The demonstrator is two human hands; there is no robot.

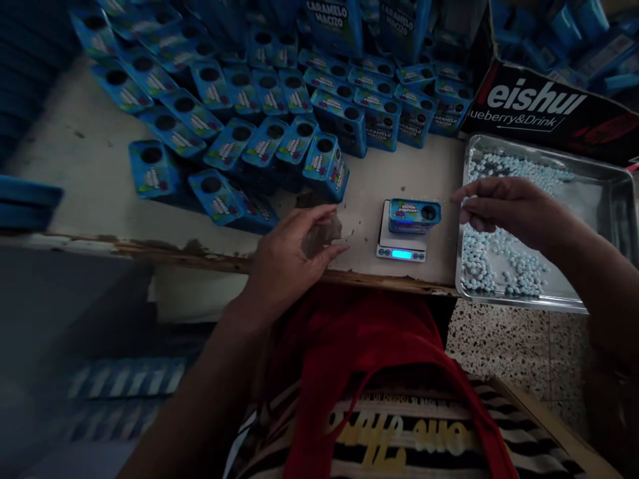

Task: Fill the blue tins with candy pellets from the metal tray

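A blue candy box point(414, 215) lies on a small digital scale point(402, 254) with a lit blue display. To the left of the scale, my left hand point(294, 249) is open, thumb and fingers curved apart with nothing between them. My right hand point(504, 206) is over the left side of a metal tray point(594, 306) holding small pale-blue round candies point(526, 273). Its index finger points toward the box while the other fingers curl in; what they hold, if anything, is hidden. Nearest my left hand stands a blue box with a round hole point(324, 163).
Rows of similar blue boxes point(264, 143) fill the back and left of the table. A black carton point(544, 106) with blue packs stands behind the tray. The table's worn front edge point(200, 251) runs before my red apron point(369, 332).
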